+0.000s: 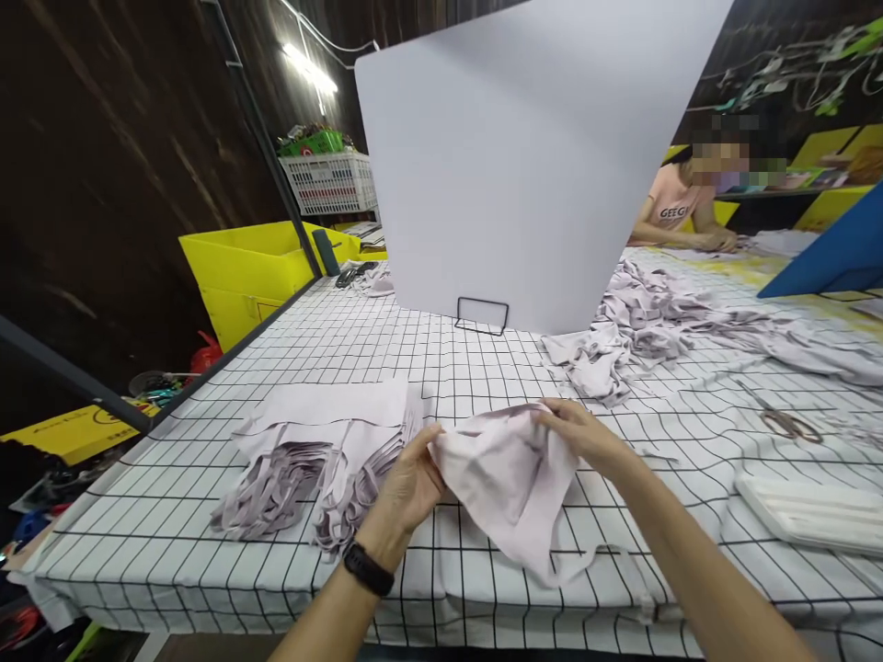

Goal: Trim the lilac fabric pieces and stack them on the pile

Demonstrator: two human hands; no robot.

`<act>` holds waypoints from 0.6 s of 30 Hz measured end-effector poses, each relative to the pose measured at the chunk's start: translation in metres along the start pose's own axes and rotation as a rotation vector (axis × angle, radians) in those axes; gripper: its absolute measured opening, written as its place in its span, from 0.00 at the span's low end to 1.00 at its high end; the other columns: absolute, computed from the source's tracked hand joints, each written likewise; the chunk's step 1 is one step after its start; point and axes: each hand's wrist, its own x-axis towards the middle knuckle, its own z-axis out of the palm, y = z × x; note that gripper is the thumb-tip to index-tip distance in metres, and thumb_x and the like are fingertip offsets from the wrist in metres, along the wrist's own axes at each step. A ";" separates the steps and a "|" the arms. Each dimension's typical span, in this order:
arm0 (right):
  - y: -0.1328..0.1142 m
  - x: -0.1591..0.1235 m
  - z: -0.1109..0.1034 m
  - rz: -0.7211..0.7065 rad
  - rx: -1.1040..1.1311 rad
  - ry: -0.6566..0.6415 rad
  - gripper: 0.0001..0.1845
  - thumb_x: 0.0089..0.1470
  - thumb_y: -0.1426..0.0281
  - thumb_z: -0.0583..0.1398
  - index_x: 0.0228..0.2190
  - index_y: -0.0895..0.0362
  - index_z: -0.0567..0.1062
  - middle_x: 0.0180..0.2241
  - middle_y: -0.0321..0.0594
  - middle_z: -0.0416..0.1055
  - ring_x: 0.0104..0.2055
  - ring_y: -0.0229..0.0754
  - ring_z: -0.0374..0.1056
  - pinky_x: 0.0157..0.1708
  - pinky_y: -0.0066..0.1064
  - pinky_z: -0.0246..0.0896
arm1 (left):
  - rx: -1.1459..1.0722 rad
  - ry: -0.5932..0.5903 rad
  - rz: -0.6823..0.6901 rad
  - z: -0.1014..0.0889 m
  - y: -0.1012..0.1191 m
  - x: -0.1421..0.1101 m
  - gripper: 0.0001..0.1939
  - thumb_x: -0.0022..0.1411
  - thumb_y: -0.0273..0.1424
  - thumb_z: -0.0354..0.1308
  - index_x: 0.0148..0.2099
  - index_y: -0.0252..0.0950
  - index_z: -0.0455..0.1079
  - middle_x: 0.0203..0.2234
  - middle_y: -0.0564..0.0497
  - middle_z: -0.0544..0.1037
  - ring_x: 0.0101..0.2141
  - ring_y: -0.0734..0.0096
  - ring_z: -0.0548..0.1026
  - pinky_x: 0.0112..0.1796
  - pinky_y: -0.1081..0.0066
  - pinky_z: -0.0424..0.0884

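Note:
A pale pink fabric garment (507, 478) is stretched between my two hands above the table's near side, with a thin strap trailing from its lower right. My left hand (414, 473) pinches its upper left corner and wears a black band at the wrist. At the upper right edge, the thumb and fingers of my right hand (576, 430) grip the cloth. Just left of my left hand lies a neat stack of similar pale pink garments (359, 405), their straps bunched toward me.
Grid-patterned cloth (227, 441) covers the table. Behind stands a large white board (510, 165). Loose pink garments (641, 313), scissors (786, 423) and a white pad-like object (814, 515) lie to the right. A yellow bin (241, 276) is left; a person (682, 202) sits far right.

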 end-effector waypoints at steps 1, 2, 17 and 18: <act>-0.003 -0.005 -0.009 0.033 0.076 -0.017 0.15 0.45 0.57 0.68 0.22 0.55 0.75 0.22 0.38 0.73 0.26 0.44 0.69 0.25 0.33 0.65 | 0.015 0.005 0.009 -0.001 0.004 0.003 0.16 0.44 0.26 0.73 0.32 0.35 0.68 0.24 0.55 0.75 0.26 0.75 0.73 0.29 0.77 0.70; -0.006 -0.009 -0.017 0.061 0.152 -0.023 0.15 0.44 0.57 0.68 0.23 0.55 0.76 0.22 0.39 0.74 0.25 0.45 0.70 0.24 0.33 0.66 | 0.029 -0.004 0.009 -0.001 0.006 0.007 0.18 0.42 0.24 0.73 0.33 0.35 0.68 0.24 0.55 0.74 0.25 0.74 0.73 0.28 0.76 0.69; -0.036 -0.038 0.000 0.062 0.890 0.024 0.15 0.40 0.64 0.77 0.33 0.48 0.84 0.37 0.31 0.84 0.46 0.45 0.79 0.43 0.28 0.78 | 0.888 -0.263 0.501 0.069 -0.021 -0.023 0.18 0.68 0.47 0.57 0.43 0.37 0.75 0.36 0.47 0.79 0.37 0.65 0.73 0.40 0.67 0.67; -0.040 -0.040 0.000 0.063 0.882 0.034 0.16 0.38 0.65 0.77 0.33 0.47 0.84 0.37 0.30 0.84 0.44 0.43 0.79 0.42 0.25 0.78 | 0.823 -0.246 0.475 0.073 -0.018 -0.020 0.19 0.68 0.48 0.57 0.43 0.36 0.75 0.36 0.48 0.78 0.36 0.66 0.72 0.38 0.68 0.67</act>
